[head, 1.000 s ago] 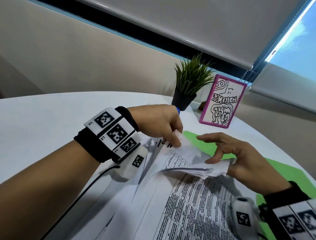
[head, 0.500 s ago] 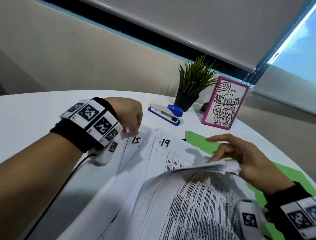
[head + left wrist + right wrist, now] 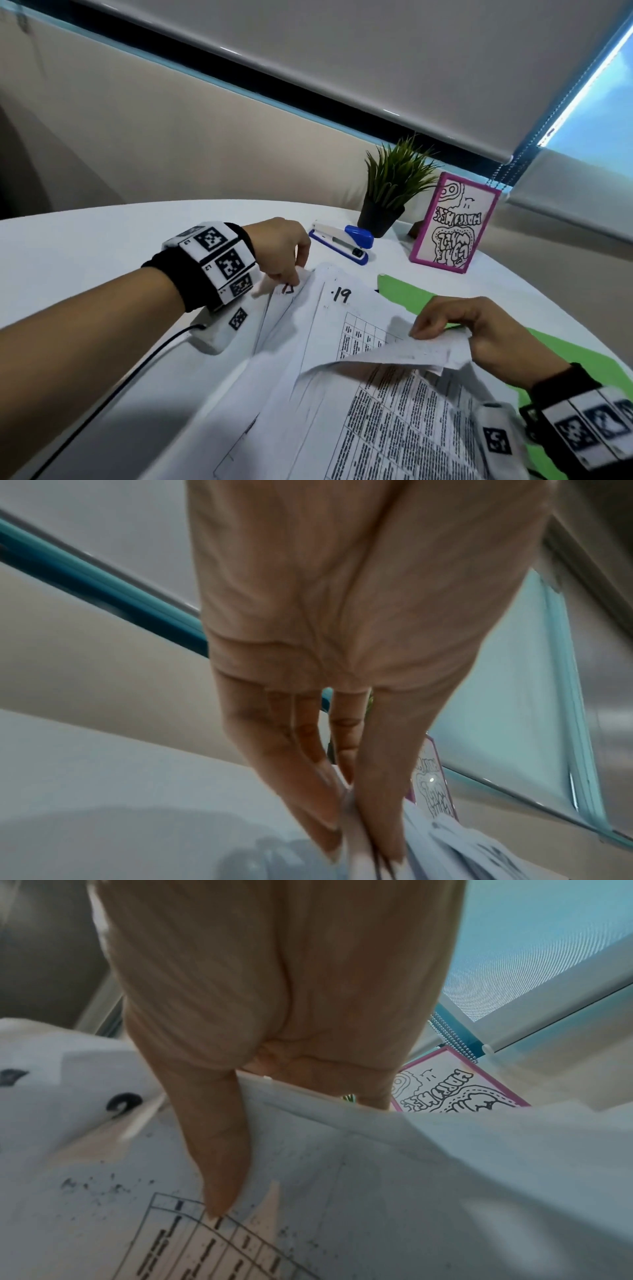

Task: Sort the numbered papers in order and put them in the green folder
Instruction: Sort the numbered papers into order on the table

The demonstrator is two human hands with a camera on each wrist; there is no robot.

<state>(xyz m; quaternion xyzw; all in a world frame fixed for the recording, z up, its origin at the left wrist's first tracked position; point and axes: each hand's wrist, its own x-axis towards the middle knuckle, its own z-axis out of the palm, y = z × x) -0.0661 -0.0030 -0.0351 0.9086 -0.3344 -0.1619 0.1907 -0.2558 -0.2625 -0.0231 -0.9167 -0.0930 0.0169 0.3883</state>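
A fanned pile of white printed papers [image 3: 342,377] lies on the white table [image 3: 85,260]; the sheet marked 19 [image 3: 342,295] is uncovered. My left hand [image 3: 289,274] pinches the top corner of a sheet at the pile's left edge; the left wrist view shows that corner [image 3: 352,834] held between fingertips. My right hand [image 3: 442,329] grips the lifted, curled top edges of several upper sheets [image 3: 411,353], thumb [image 3: 219,1164] on the paper. The green folder [image 3: 411,291] lies under the pile, showing at the right.
A blue and white stapler [image 3: 342,241] lies just beyond my left hand. A small potted plant [image 3: 390,192] and a pink-framed drawing [image 3: 452,222] stand at the table's far edge. A black cable [image 3: 113,387] runs from my left wrist.
My left hand left the middle of the pile, moved to its left edge and took a sheet's corner. My right hand raised the upper sheets, which uncovered the 19 sheet and the stapler.
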